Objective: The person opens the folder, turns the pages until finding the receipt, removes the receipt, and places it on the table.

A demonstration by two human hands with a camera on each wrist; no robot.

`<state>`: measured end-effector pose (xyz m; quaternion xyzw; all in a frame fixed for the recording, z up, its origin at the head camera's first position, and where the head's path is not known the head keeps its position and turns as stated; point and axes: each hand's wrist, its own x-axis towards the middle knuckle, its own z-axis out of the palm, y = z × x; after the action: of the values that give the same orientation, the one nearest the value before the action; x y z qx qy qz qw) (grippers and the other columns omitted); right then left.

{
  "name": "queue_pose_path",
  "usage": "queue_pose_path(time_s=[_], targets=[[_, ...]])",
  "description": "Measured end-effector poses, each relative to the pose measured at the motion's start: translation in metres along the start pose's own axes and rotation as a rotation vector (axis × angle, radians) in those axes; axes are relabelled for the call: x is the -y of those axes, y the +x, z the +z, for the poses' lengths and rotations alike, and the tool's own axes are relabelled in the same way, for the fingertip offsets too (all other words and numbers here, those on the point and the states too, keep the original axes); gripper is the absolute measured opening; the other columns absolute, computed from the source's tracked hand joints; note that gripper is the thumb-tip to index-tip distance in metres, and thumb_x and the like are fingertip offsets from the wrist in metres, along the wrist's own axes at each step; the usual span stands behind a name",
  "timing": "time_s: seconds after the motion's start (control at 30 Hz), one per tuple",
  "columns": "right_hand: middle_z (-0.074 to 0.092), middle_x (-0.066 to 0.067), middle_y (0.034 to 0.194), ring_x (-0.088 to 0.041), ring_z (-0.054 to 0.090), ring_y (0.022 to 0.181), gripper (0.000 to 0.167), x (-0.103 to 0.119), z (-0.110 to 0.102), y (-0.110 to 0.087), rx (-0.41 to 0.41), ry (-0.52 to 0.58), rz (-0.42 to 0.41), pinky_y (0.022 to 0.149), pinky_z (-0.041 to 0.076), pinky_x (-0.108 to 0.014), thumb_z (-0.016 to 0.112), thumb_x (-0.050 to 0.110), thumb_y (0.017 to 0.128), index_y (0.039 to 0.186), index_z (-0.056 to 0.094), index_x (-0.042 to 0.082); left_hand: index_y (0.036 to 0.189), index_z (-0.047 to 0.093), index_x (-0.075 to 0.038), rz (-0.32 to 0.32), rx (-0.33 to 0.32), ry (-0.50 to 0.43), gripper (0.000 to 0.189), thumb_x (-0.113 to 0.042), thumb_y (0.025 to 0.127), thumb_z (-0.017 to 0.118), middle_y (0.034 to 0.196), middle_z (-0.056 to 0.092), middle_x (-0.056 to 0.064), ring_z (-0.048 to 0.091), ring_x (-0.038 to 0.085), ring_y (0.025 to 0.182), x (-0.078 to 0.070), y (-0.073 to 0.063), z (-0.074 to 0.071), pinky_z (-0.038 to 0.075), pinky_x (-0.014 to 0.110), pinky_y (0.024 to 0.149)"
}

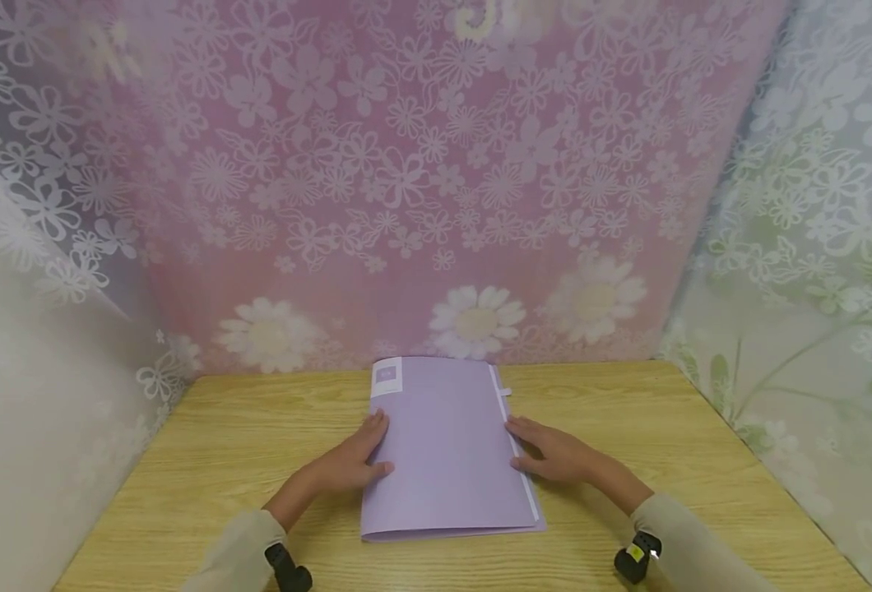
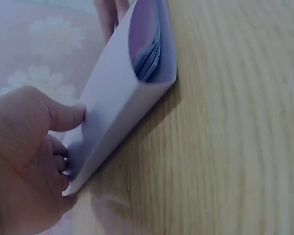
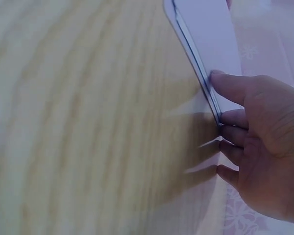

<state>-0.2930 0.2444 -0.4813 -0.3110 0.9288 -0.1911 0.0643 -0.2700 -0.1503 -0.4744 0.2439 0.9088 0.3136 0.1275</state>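
A light purple folder (image 1: 447, 460) lies on the wooden table, a white label (image 1: 387, 376) at its upper left corner. In the left wrist view its near end gapes a little, showing thin sheets (image 2: 148, 61) inside. My left hand (image 1: 347, 460) holds the folder's spine side, thumb on the cover and fingertips along the edge. At the opposite side, my right hand (image 1: 558, 452) holds the edge that has a white strip (image 1: 513, 444). In the right wrist view the right thumb touches the cover's border, with the other fingertips against the edge below it.
The yellowish wooden table (image 1: 258, 427) extends on both sides of the folder. Behind it hangs a pink flowered curtain (image 1: 406, 205), and pale flowered sheets (image 1: 814, 288) close off the left and right. A small white tab (image 1: 506, 392) sticks out from the folder's right edge.
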Motion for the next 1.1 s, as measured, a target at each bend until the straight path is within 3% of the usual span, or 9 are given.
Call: queue_pose_path(time_s=[0.17, 0.4, 0.73, 0.93, 1.1], targets=[[0.035, -0.026, 0.161, -0.045, 0.035, 0.149, 0.079, -0.003, -0.003, 0.001, 0.030, 0.012, 0.028, 0.118, 0.033, -0.062, 0.063, 0.047, 0.099, 0.155, 0.038, -0.003, 0.157, 0.023, 0.009, 0.061, -0.028, 0.176, 0.065, -0.022, 0.106, 0.048, 0.167, 0.016, 0.028, 0.015, 0.044, 0.157, -0.020, -0.005, 0.012, 0.020, 0.059, 0.126], [0.036, -0.027, 0.161, -0.046, 0.034, 0.149, 0.079, -0.004, -0.003, 0.003, 0.042, 0.019, -0.001, 0.118, 0.033, -0.062, 0.062, 0.048, 0.099, 0.154, 0.038, -0.005, 0.158, 0.027, 0.005, 0.115, -0.036, 0.365, 0.080, -0.048, 0.104, 0.051, 0.167, 0.022, 0.023, 0.021, 0.039, 0.156, -0.040, -0.005, 0.031, 0.025, 0.056, 0.126], [0.034, -0.025, 0.162, -0.045, 0.033, 0.150, 0.081, -0.008, -0.006, 0.002, 0.068, 0.032, 0.015, 0.119, 0.031, -0.062, 0.064, 0.048, 0.098, 0.155, 0.037, -0.003, 0.162, 0.022, -0.002, 0.177, 0.012, 0.511, 0.111, -0.077, 0.088, 0.056, 0.170, 0.017, 0.015, 0.017, 0.031, 0.159, -0.053, -0.004, 0.051, 0.021, 0.051, 0.128], [0.032, -0.025, 0.163, -0.047, 0.031, 0.150, 0.082, -0.012, -0.012, 0.000, 0.104, 0.031, -0.020, 0.119, 0.031, -0.063, 0.068, 0.043, 0.097, 0.156, 0.035, -0.003, 0.161, 0.026, -0.002, 0.221, -0.033, 0.602, 0.109, -0.071, 0.085, 0.065, 0.169, 0.022, 0.014, 0.021, 0.030, 0.158, -0.052, -0.004, 0.055, 0.023, 0.046, 0.128], [0.029, -0.028, 0.163, -0.049, 0.029, 0.150, 0.085, -0.015, -0.011, -0.001, 0.124, 0.051, -0.061, 0.118, 0.030, -0.064, 0.070, 0.042, 0.096, 0.157, 0.032, -0.004, 0.159, 0.030, -0.002, 0.246, -0.074, 0.575, 0.104, -0.068, 0.087, 0.064, 0.168, 0.027, 0.015, 0.025, 0.031, 0.156, -0.050, -0.008, 0.055, 0.026, 0.047, 0.127]])
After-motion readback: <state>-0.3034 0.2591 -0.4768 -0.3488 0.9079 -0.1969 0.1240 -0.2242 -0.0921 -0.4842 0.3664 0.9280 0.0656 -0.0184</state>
